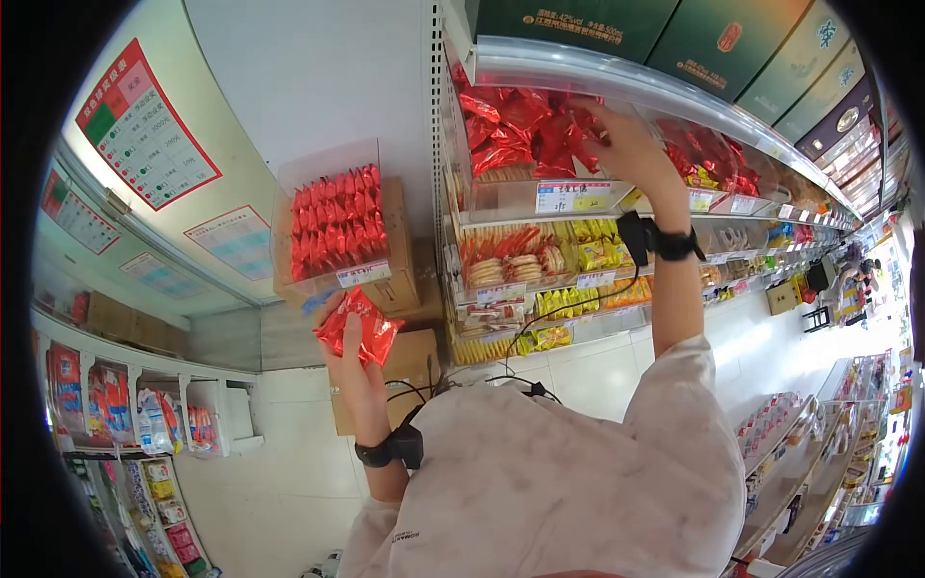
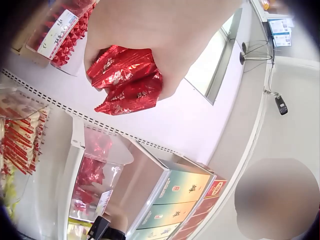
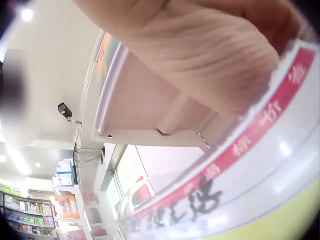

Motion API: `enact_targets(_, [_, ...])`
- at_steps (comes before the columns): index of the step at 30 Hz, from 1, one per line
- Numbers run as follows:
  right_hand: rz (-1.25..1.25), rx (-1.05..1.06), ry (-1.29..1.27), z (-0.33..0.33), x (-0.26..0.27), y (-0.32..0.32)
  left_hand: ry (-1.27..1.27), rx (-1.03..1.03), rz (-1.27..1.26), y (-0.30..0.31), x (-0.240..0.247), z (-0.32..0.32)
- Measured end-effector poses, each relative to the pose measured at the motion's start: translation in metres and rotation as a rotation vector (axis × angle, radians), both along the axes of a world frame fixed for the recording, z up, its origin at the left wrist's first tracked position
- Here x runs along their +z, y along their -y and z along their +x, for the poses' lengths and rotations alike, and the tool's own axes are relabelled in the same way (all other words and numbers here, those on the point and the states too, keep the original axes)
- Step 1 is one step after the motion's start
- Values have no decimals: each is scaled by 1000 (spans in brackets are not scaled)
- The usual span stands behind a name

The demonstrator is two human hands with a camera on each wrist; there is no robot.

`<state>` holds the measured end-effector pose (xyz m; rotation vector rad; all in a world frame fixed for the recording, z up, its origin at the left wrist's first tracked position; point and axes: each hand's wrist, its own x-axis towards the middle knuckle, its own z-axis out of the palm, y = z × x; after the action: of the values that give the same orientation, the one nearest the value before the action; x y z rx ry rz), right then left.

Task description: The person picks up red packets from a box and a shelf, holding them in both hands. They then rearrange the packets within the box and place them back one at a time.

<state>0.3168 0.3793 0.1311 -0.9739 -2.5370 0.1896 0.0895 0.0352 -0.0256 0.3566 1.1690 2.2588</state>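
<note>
My left hand (image 1: 358,374) grips shiny red foil snack packets (image 2: 127,80), held low in front of the stacked boxes; in the left wrist view two crinkled packets seem to overlap in the grasp. Up on the shelf, my right hand (image 1: 631,152) reaches over the front of a clear bin (image 1: 501,197) and into a pile of similar red packets (image 1: 520,120). Its fingertips are among the packets, partly hidden, and I cannot tell whether they hold one. The right wrist view shows the palm (image 3: 210,60) close above a price label (image 3: 240,155).
A clear box of upright red packets (image 1: 337,222) stands on cardboard cartons (image 1: 405,361) to the left. Below the bin, shelves hold bagged biscuits (image 1: 511,270) and yellow packets (image 1: 597,246). Green boxes (image 1: 578,29) line the shelf above. A black cable (image 1: 578,306) hangs between the wrists.
</note>
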Motion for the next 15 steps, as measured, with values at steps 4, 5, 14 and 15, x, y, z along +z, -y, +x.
enact_targets(4, [-287, 142, -484, 15, 2, 36, 24, -46, -53, -6, 7, 8])
enact_targets(5, [-312, 153, -486, 19, 4, 41, 30, -67, -62, -10, 9, 12])
enact_targets(14, [-667, 293, -902, 37, -9, 98, 32, -317, -128, -40, 6, 26])
enact_targets(15, [-677, 317, -918, 37, -9, 106, 19, -341, -136, -42, 5, 28])
